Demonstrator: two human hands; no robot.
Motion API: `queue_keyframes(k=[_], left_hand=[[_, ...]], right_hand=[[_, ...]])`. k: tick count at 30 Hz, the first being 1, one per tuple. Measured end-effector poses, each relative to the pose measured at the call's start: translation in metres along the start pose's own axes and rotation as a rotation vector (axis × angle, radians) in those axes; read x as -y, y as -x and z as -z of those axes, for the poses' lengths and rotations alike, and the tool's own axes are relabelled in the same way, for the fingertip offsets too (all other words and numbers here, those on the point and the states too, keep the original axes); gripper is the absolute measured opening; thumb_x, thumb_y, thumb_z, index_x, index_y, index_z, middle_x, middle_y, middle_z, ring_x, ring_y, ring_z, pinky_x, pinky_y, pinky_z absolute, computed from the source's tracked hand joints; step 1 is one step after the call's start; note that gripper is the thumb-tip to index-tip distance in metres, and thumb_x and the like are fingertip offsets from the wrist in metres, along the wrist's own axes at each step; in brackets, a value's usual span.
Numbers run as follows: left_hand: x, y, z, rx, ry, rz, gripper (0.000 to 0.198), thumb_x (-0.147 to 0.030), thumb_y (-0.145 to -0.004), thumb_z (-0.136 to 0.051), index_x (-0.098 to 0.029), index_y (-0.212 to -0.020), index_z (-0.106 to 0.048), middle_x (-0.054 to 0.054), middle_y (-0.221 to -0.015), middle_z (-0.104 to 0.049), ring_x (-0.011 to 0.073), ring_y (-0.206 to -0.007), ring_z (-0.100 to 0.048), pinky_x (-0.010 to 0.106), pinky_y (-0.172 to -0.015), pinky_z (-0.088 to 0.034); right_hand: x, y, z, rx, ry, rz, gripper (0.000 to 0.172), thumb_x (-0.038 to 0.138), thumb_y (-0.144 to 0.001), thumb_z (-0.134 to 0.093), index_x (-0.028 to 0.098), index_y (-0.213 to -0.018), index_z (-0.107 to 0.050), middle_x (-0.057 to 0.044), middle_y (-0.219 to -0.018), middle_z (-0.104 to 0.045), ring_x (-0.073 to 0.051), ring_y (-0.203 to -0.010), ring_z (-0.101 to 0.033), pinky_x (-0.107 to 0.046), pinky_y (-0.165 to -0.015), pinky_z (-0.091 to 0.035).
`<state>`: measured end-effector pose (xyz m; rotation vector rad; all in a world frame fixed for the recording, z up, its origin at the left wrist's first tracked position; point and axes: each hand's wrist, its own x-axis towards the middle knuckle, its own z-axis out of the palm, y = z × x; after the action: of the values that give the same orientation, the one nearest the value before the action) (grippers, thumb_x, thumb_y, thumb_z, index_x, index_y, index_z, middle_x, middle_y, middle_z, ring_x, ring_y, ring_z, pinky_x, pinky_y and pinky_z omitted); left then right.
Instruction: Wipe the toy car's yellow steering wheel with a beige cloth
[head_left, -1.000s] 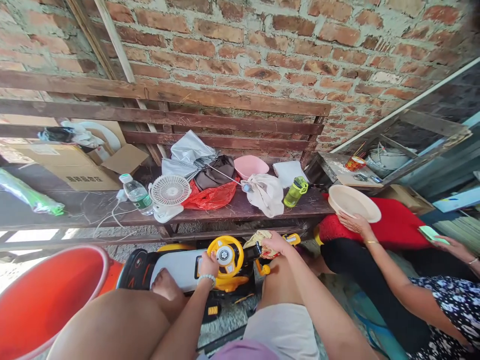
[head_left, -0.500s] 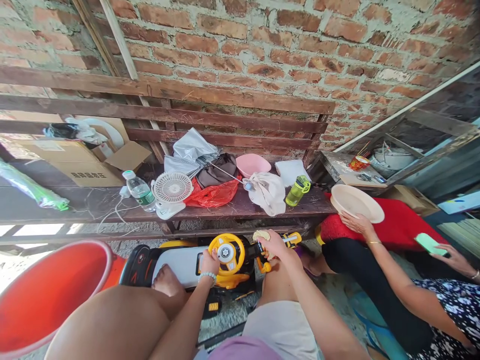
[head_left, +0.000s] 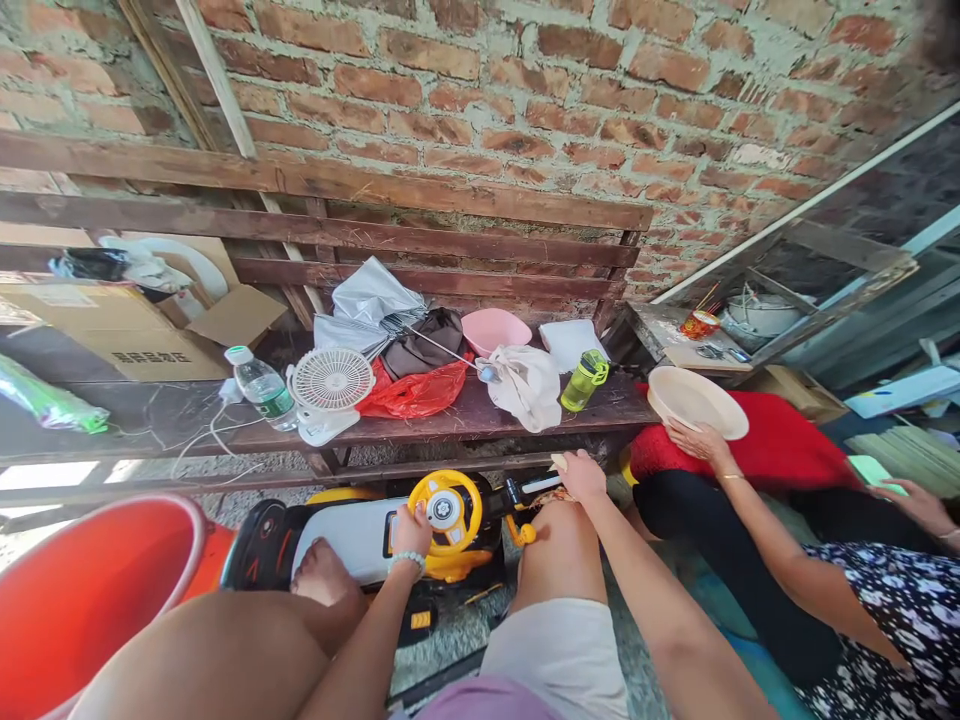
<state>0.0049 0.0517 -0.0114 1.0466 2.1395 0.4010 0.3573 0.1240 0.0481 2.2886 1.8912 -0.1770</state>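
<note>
My left hand (head_left: 412,530), with a beaded bracelet at the wrist, is closed round the left side of the yellow steering wheel (head_left: 474,505) of a toy ride-on car (head_left: 341,545). Above my bare knee, my right hand (head_left: 583,478) is closed on a pale yellow cloth (head_left: 559,462); only a small bit of the cloth shows at the fingertips. Just left of that hand lies the car's front part, with a white and yellow bar (head_left: 541,484). A yellow knob (head_left: 527,533) stands out beside the knee.
A wooden bench (head_left: 480,405) holds a fan (head_left: 331,380), water bottle (head_left: 262,390), green bottle (head_left: 584,380), umbrella and bags. A red tub (head_left: 90,590) stands left. At right, a person's hand (head_left: 701,443) touches a beige basin (head_left: 697,400); the other holds a green phone-like object (head_left: 874,473).
My right hand has moved to the right with the cloth, away from the steering wheel and over the knee. My left hand stays on the wheel. The view has shifted slightly.
</note>
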Motion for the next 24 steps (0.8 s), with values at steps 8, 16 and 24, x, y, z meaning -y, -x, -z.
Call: queue_keyframes(k=[8,16,24], left_hand=[[-0.006,0.002,0.002,0.042,0.006,0.011,0.025,-0.03,-0.107,-0.03,-0.015,-0.121,-0.044,0.021,-0.113,-0.071,0.0271,-0.111,-0.07,0.033,-0.084,-0.052],[-0.008,0.005,0.005,0.044,0.033,0.0,0.021,-0.029,-0.106,-0.031,-0.018,-0.115,-0.046,0.018,-0.106,-0.073,0.0251,-0.098,-0.072,0.03,-0.072,-0.05],[0.0,0.0,-0.003,-0.004,0.131,-0.05,0.015,-0.027,-0.103,-0.04,-0.018,-0.108,-0.051,0.013,-0.083,-0.072,0.0264,-0.078,-0.07,0.032,-0.067,-0.048]], right_hand=[[-0.001,0.011,-0.002,0.007,-0.056,0.003,0.031,0.04,-0.099,-0.055,0.026,-0.121,-0.072,-0.009,-0.12,-0.062,-0.019,-0.1,-0.062,-0.028,-0.085,-0.043],[0.056,0.031,-0.003,0.034,-0.43,0.206,0.03,0.043,-0.096,-0.057,0.02,-0.104,-0.074,-0.008,-0.107,-0.071,-0.021,-0.096,-0.066,-0.028,-0.083,-0.046],[0.067,0.054,0.007,-0.374,-0.888,0.35,0.039,0.052,-0.095,-0.053,0.02,-0.108,-0.073,-0.01,-0.114,-0.068,-0.023,-0.105,-0.065,-0.037,-0.099,-0.05]])
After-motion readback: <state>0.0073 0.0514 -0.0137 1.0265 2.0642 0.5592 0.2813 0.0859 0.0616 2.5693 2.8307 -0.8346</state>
